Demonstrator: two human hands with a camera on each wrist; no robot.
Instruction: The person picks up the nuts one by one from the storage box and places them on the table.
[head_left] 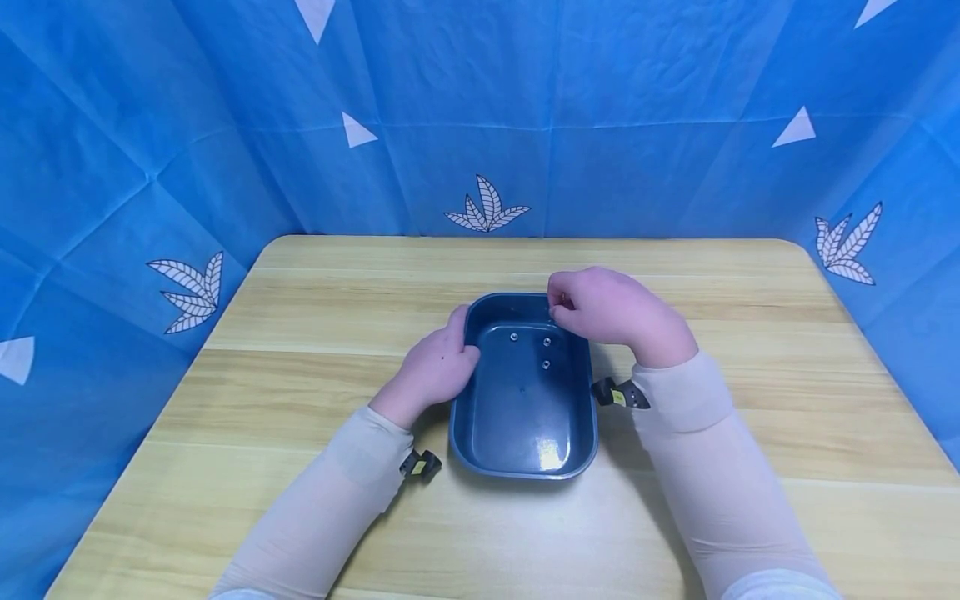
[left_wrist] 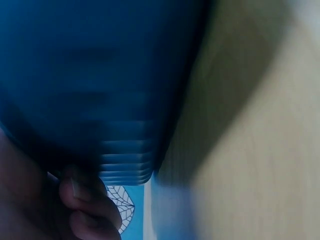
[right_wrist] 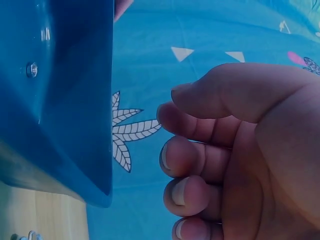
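A dark blue rectangular bin (head_left: 517,417) stands on the table, with several small metal nuts (head_left: 547,365) on its floor. My left hand (head_left: 431,367) grips its left rim, the thumb over the edge; the left wrist view shows curled fingers (left_wrist: 90,205) beneath the bin's ribbed side (left_wrist: 125,145). Over the far right corner is my right hand (head_left: 618,310). From the right wrist, this hand (right_wrist: 240,145) has curled fingers and the thumb against the index finger, nothing visible between them, beside the bin's wall (right_wrist: 80,115). One nut (right_wrist: 32,69) shows inside.
Small shiny metal pieces (right_wrist: 32,235) lie on the wooden table outside the bin, at the lower left of the right wrist view. Behind the table (head_left: 300,300) hangs a blue curtain (head_left: 465,75) with white triangles and leaf prints, which also runs along both sides.
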